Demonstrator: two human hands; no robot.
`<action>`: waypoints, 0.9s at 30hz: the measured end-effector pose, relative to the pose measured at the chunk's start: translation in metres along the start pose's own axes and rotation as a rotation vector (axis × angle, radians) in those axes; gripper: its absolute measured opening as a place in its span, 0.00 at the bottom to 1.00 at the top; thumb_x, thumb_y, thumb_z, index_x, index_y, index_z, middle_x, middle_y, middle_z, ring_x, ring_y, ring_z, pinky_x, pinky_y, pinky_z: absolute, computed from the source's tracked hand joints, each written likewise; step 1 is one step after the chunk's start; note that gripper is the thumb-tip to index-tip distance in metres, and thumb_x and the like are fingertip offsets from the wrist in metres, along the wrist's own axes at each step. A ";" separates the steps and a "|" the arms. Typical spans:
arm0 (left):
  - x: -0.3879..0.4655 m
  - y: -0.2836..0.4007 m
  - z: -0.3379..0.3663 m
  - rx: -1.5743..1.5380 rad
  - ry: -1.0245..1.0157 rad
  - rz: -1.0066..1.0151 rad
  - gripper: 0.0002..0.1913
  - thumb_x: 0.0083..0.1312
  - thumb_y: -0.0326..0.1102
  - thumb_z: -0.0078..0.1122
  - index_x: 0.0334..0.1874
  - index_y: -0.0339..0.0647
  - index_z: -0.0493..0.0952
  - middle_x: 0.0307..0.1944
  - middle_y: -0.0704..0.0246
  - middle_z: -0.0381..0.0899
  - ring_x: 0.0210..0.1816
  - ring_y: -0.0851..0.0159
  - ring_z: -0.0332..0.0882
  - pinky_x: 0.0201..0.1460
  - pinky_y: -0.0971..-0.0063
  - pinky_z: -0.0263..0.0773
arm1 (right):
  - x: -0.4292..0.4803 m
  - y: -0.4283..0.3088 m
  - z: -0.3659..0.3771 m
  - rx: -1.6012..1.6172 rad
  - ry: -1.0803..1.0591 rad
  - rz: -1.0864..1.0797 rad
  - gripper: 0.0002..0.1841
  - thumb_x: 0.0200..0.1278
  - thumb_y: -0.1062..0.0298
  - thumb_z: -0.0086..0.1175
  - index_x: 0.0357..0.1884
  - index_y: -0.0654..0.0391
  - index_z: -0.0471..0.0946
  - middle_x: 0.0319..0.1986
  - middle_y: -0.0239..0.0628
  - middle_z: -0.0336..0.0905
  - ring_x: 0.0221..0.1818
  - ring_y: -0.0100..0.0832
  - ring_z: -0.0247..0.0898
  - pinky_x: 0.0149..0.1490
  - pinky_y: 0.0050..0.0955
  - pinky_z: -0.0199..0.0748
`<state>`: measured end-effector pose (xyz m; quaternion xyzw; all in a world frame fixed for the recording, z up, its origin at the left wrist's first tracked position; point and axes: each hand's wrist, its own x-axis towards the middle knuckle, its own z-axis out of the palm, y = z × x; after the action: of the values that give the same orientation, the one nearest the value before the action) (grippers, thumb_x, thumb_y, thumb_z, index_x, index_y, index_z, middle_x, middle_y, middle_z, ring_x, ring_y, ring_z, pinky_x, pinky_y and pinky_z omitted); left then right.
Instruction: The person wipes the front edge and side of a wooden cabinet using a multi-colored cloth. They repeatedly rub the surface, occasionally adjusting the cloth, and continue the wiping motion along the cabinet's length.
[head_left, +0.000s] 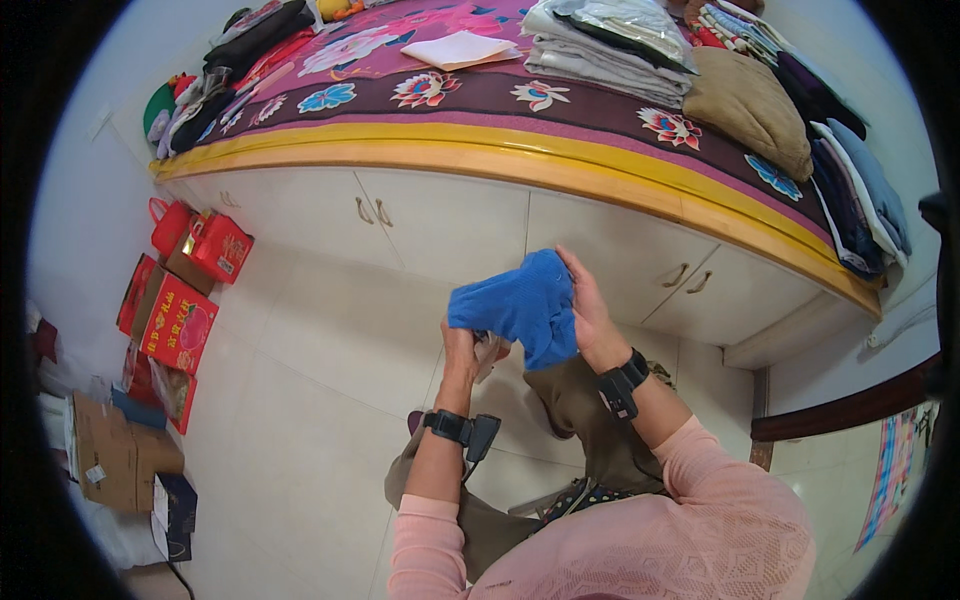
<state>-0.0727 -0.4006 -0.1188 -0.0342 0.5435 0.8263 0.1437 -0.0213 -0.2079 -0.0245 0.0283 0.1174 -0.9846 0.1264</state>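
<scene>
Between my two hands a blue knitted cloth item (517, 304) is held up above my knees; its folds do not let me tell if it is a sock. My left hand (459, 351) grips its left end from below, and part of that hand is covered by the cloth. A small pale, crumpled piece (491, 354), perhaps also cloth, shows by the left fingers. My right hand (592, 315) holds the bunched right end, with the thumb side along its edge and several fingers hidden behind it.
Ahead is a raised bed platform (450, 154) with white cupboard doors. On its flowered cover (352, 97) lie folded grey cloth (600, 71), a brown cushion-like bundle (742, 105) and folded clothes (862, 195). Red gift boxes (180, 322) and cardboard boxes (112, 450) stand along the left wall.
</scene>
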 end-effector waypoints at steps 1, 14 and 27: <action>0.001 0.007 0.002 -0.122 -0.004 -0.012 0.20 0.79 0.46 0.45 0.63 0.40 0.77 0.57 0.68 0.83 0.55 0.62 0.81 0.60 0.69 0.76 | 0.000 0.005 -0.008 0.000 0.112 0.007 0.18 0.77 0.53 0.50 0.48 0.59 0.80 0.47 0.41 0.85 0.49 0.41 0.83 0.61 0.46 0.80; -0.009 0.029 -0.008 -0.454 -0.176 -0.005 0.28 0.79 0.54 0.43 0.73 0.44 0.67 0.68 0.65 0.74 0.68 0.61 0.72 0.72 0.63 0.69 | -0.020 0.084 -0.056 0.134 0.018 0.324 0.18 0.72 0.67 0.47 0.59 0.65 0.72 0.55 0.48 0.79 0.54 0.42 0.80 0.62 0.44 0.79; -0.025 0.041 0.018 0.345 -0.230 -0.023 0.26 0.75 0.51 0.58 0.63 0.35 0.77 0.50 0.70 0.82 0.51 0.72 0.75 0.58 0.75 0.70 | -0.010 0.034 0.004 -1.644 0.103 -0.972 0.09 0.68 0.72 0.55 0.46 0.61 0.82 0.42 0.45 0.84 0.45 0.44 0.80 0.54 0.40 0.76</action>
<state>-0.0579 -0.4042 -0.0697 0.0792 0.6566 0.7178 0.2176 -0.0033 -0.2381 -0.0275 -0.0778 0.7765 -0.5365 -0.3211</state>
